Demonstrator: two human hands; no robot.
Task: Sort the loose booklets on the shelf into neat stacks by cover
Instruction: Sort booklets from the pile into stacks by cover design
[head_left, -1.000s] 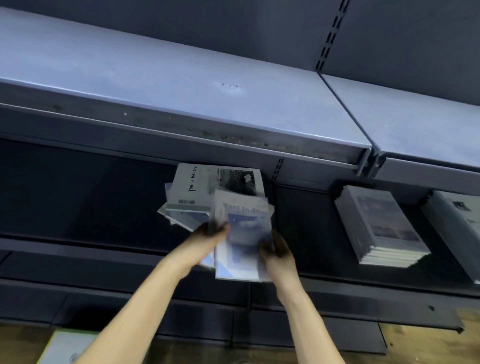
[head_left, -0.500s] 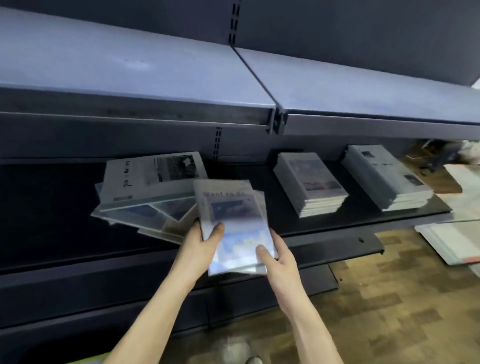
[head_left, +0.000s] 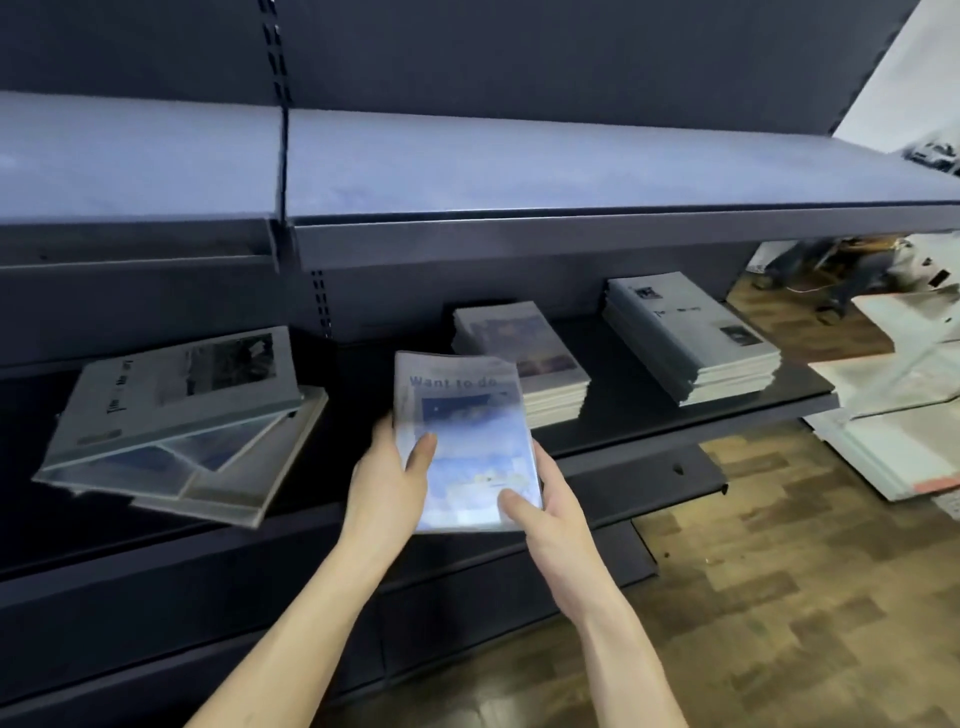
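From my remote seat I saw both forearms reaching up from the bottom of the head view toward the dark shelf (head_left: 675, 410). The left hand (head_left: 387, 480) gripped the left edge of a small bundle of blue booklets (head_left: 467, 441), thumb laid across the cover and the other fingers hidden underneath. The right hand (head_left: 550, 512) pinched the bundle's lower right corner, thumb on top, fingers curled behind. So each grip was pressed together on the bundle, neither one spread. The bundle was held tilted in the air in front of the shelf's front edge, its top cover reading "Want to do" above a blue sky picture; motion blur kept me from counting the booklets in it.

On the shelf I counted three groups. At the left lay a loose pile (head_left: 176, 421), fanned and askew, with a grey-covered booklet on top and at least two blue-pictured ones poking out below; part of it overhung the front edge. Just behind the held bundle stood a squared blue-cover stack (head_left: 524, 343), and well to its right a squared grey-cover stack (head_left: 691, 332). The upper shelf (head_left: 519, 166) above carried nothing I could see. Beyond the shelf's right end, pale flat sheets (head_left: 904, 415) lay on the wooden floor (head_left: 779, 597).
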